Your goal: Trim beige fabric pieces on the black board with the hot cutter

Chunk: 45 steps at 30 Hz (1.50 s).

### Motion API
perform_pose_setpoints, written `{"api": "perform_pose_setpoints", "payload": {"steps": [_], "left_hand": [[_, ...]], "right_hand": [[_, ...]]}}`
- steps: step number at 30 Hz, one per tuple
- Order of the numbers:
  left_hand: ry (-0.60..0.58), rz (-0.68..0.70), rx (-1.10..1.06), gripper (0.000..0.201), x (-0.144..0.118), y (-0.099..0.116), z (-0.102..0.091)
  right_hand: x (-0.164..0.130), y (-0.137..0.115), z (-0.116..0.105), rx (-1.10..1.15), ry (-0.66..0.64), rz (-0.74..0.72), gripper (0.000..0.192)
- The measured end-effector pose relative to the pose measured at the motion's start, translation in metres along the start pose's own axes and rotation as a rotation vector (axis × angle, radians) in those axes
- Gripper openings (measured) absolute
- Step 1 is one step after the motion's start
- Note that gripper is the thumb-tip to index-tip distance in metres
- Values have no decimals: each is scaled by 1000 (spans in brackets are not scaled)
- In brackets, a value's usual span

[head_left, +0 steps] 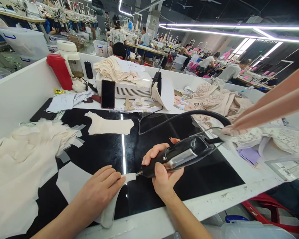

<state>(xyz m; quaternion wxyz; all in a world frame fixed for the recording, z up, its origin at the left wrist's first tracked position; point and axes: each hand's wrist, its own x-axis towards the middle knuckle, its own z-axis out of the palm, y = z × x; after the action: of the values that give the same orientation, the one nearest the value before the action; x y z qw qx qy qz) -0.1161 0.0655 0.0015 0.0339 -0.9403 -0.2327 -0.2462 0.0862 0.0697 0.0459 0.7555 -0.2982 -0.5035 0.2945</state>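
My right hand (164, 169) is wrapped around a black corded handheld tool (181, 152) with a silver lever along its side. Its thin metal tip meets the end of a narrow white fabric piece (128, 177). My left hand (103, 186) lies over that piece, fingers together, pressing it to the black glassy work surface (139, 202). Part of the piece is hidden under the fingers; its curved lower end hangs towards the table's front edge. Beneath my left wrist is a flat white sheet (71, 179). Stretched beige fabric bands (271, 99) reach the tool's cable end from the upper right.
A cream fabric pile (17, 176) covers the left side. Behind lie a cut cream piece (109, 124), a phone (108, 94) and a white sun visor (163, 93). Beige lace garments (214, 96) heap at right. The black cable (189, 114) loops behind the tool.
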Motion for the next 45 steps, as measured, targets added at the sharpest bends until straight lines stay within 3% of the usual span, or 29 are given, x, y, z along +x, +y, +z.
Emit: {"api": "perform_pose_setpoints", "payload": {"steps": [12, 22, 45], "left_hand": [[18, -14, -3, 34, -1, 0, 2], [52, -14, -18, 30, -2, 0, 7], [62, -4, 20, 30, -1, -1, 7]], "right_hand": [[3, -3, 5, -2, 33, 41, 48], [0, 12, 21, 47, -26, 57, 53], [4, 4, 10, -7, 18, 56, 47]]}}
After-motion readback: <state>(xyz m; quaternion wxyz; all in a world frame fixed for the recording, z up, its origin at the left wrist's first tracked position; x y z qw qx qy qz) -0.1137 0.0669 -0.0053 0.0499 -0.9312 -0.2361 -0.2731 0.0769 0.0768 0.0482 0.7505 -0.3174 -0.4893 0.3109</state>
